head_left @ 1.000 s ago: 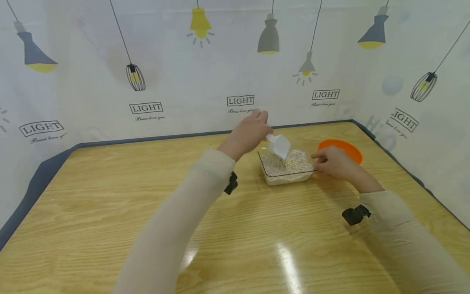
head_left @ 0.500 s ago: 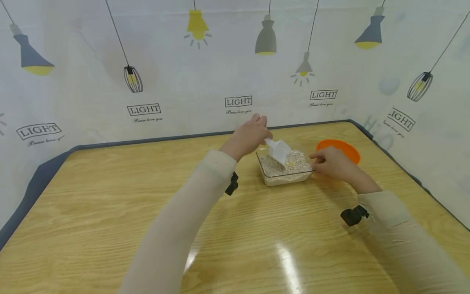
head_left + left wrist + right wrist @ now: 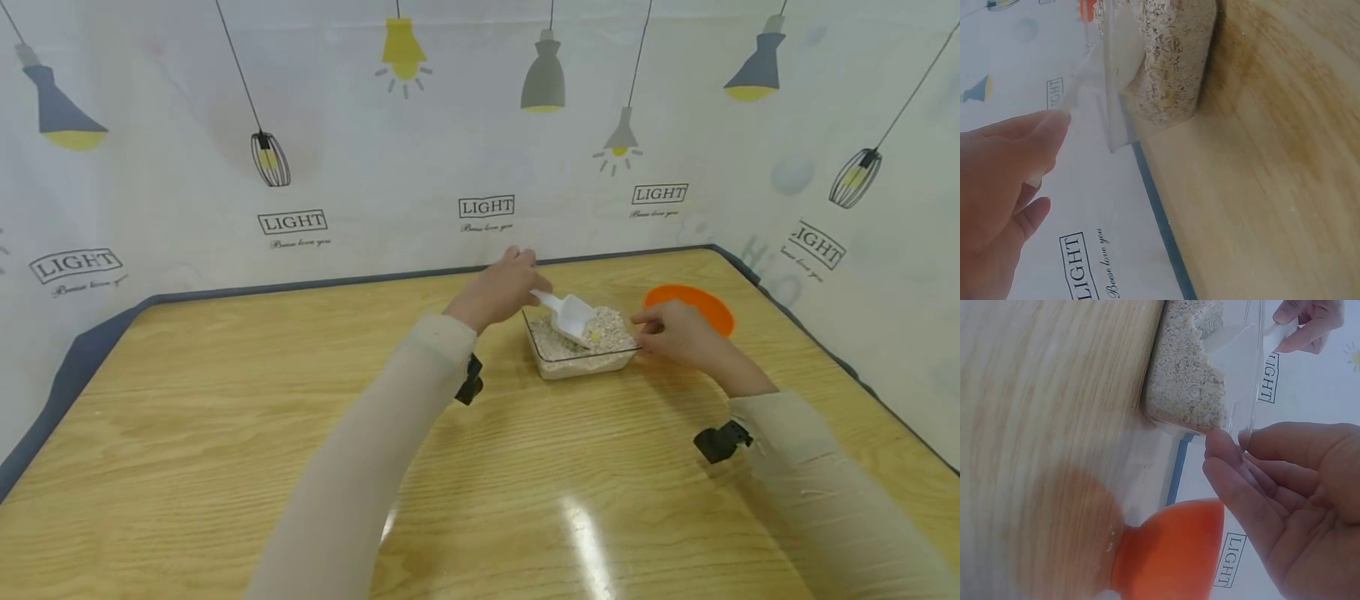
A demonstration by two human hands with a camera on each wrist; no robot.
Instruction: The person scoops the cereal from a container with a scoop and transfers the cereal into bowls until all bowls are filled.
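A clear rectangular container [image 3: 588, 367] filled with oat-like flakes [image 3: 617, 323] stands on the table. My left hand [image 3: 497, 289] pinches the handle of a white plastic scoop [image 3: 573, 315], whose blade lies low and slanted in the flakes. Through the container wall in the left wrist view, the blade of the scoop [image 3: 1127, 53] shows against them. On the right, my right hand [image 3: 677, 333] grips the container's rim at one side. Its thumb and fingertips [image 3: 1221, 447] pinch the edge from both faces in the right wrist view.
An orange bowl [image 3: 708, 305] stands just behind my right hand, close to the container. The wooden table [image 3: 225, 417] ends at a dark blue border, with a lamp-printed backdrop [image 3: 360, 150] rising behind it.
My left hand has come down a little and the scoop has tipped from steep to flatter, its blade going into the flakes. The right hand keeps its place on the rim.
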